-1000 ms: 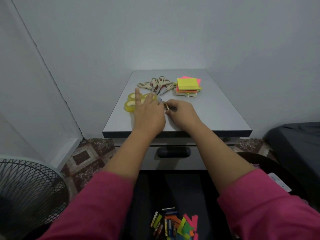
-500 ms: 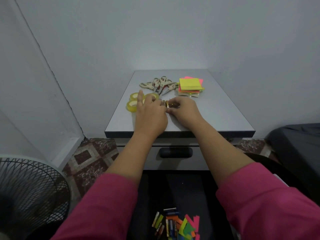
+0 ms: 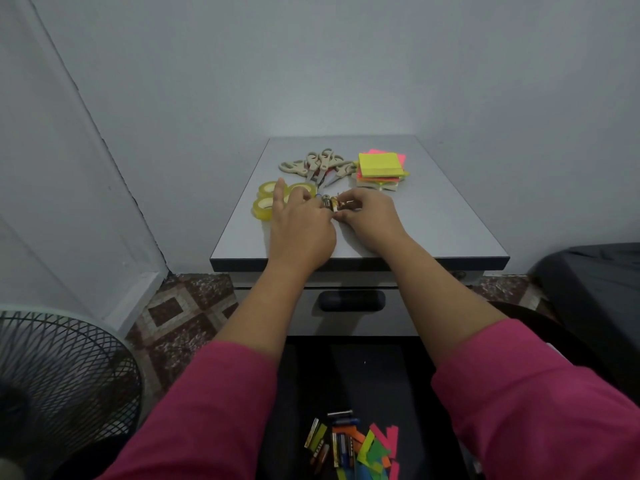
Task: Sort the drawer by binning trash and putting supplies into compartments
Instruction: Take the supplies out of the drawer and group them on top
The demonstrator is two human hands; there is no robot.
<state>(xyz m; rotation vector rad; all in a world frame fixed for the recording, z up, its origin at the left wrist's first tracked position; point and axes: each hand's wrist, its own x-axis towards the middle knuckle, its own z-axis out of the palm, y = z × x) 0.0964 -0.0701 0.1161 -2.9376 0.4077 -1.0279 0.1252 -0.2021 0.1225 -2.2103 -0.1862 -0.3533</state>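
Flanking the hands: tape rolls (image 3: 268, 199) sit left of the left hand (image 3: 300, 223), partly hidden by its fingers; scissors (image 3: 317, 167) are piled behind; a sticky-note stack (image 3: 380, 168) lies to the back right, near the right hand (image 3: 369, 216).
Surface: all of these rest on a grey desk (image 3: 433, 216) against a white wall, with a shut drawer (image 3: 351, 301) under its front edge.
Batteries: a small cluster (image 3: 331, 203) lies on the desk between the two hands, just in front of the scissor tips.
Left grip: fingertips curl onto the cluster's left side; index finger stretches out over the tape; whether it truly pinches a battery I cannot tell.
Right grip: thumb and fingers pinch the cluster's right end.
Axis: the batteries look to lie side by side, long axes running roughly away from the person; their ends are too small to read.
Below: a dark lap surface (image 3: 363, 393) holds more batteries (image 3: 337, 445) and coloured paper scraps (image 3: 375, 452).
Edges: a fan grille (image 3: 59, 372) at lower left, a dark object (image 3: 595, 299) at right, patterned floor tiles (image 3: 180, 313).
Sleeves: pink (image 3: 214, 410), pushed up both forearms.
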